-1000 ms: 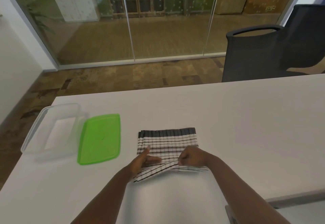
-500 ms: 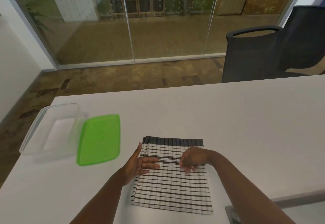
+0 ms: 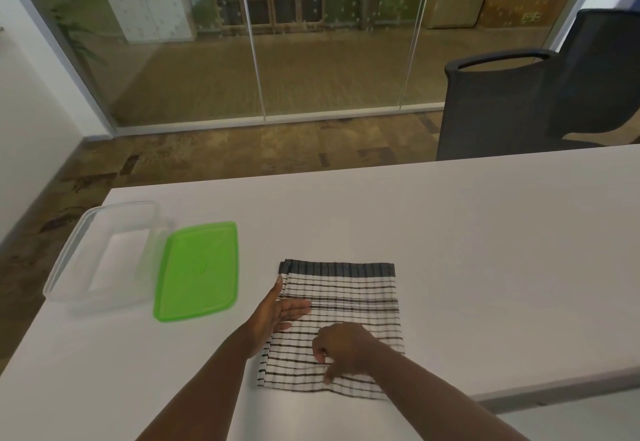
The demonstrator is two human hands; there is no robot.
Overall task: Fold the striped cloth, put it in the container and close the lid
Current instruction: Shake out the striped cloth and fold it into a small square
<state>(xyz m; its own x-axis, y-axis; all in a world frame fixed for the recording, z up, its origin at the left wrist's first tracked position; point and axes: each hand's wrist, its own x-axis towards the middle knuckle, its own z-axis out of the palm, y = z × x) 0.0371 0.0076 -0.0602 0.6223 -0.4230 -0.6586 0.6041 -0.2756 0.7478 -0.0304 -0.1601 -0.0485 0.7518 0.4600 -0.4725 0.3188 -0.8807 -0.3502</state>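
**Striped cloth smoothed flat on the table, fold not yet finished**

The striped cloth (image 3: 341,316) is spread as a rough rectangle in the lower centre of the frame, lying on the white table (image 3: 485,250). Its dark-banded edge is turned toward the top of the frame.

The left hand (image 3: 273,316) is laid along the cloth's left border. The fingers (image 3: 298,309) are stretched out and slightly spread, resting on the fabric and gripping nothing. This placement is judged to pin that side down so the layers do not slide.

The right hand (image 3: 341,345) is set on the lower middle of the cloth. It is loosely curled, knuckles up, and the fingertips (image 3: 327,378) are pressed down near the lower edge. Whether a pinch of fabric is held beneath them cannot be told. The pose is judged to be a pressing or creasing touch.

The clear container (image 3: 74,264) is seen open at the left of the frame, and the green lid (image 3: 197,271) lies flat just beside it on the right. Both are kept apart from the cloth, and nothing is seen inside the container. The cloth looks too broad for the container as it lies, so another fold is judged necessary.
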